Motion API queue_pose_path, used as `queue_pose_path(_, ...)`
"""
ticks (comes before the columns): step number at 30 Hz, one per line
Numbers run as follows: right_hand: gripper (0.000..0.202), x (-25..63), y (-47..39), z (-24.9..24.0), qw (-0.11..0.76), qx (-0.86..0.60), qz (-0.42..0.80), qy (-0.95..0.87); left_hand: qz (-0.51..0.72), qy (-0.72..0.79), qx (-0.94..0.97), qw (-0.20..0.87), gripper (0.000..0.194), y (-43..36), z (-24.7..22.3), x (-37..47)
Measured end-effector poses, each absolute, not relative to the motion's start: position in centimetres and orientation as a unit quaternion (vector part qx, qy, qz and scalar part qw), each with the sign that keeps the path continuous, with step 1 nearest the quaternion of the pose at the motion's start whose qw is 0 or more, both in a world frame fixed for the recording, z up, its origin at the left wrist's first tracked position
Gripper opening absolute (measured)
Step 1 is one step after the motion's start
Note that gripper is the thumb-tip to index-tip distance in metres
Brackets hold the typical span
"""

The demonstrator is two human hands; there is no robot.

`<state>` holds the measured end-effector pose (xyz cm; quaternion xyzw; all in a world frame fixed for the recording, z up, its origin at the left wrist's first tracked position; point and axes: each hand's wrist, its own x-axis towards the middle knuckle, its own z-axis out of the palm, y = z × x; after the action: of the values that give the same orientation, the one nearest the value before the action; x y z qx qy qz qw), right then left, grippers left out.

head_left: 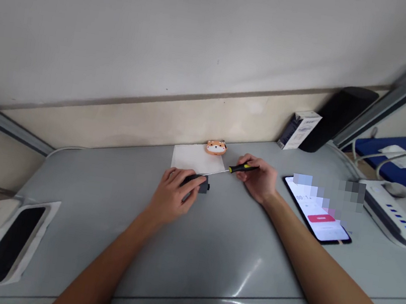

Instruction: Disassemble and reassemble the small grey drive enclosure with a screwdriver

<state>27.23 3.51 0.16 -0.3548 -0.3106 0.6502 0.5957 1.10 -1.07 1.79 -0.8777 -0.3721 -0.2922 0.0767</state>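
Note:
My left hand [177,194] is closed over a small black box-like device [203,186], pressing it to the grey table; a short knob sticks out of its right end. Most of the device is hidden under the fingers. In my right hand [260,178] is a screwdriver [240,168] with a black and yellow handle. Its thin metal shaft points left, and the tip reaches the device near my left index finger. Whether the tip touches a screw cannot be made out.
Behind the hands lie a white paper sheet [194,158] and an orange animal-face case [216,147]. A lit phone [316,209] and a power strip [392,211] are at right, a carton [297,130] and black cylinder [339,119] behind. Another phone [11,245] lies left.

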Motion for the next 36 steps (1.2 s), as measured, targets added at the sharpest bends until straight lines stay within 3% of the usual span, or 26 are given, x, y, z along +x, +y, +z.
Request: queue_pose_path(36,0.004,27.7,3.8,0.2,0.622,-0.365,0.631,-0.286,-0.243,-0.377,-0.890,0.081,0.031,-0.8,2.3,1.0)
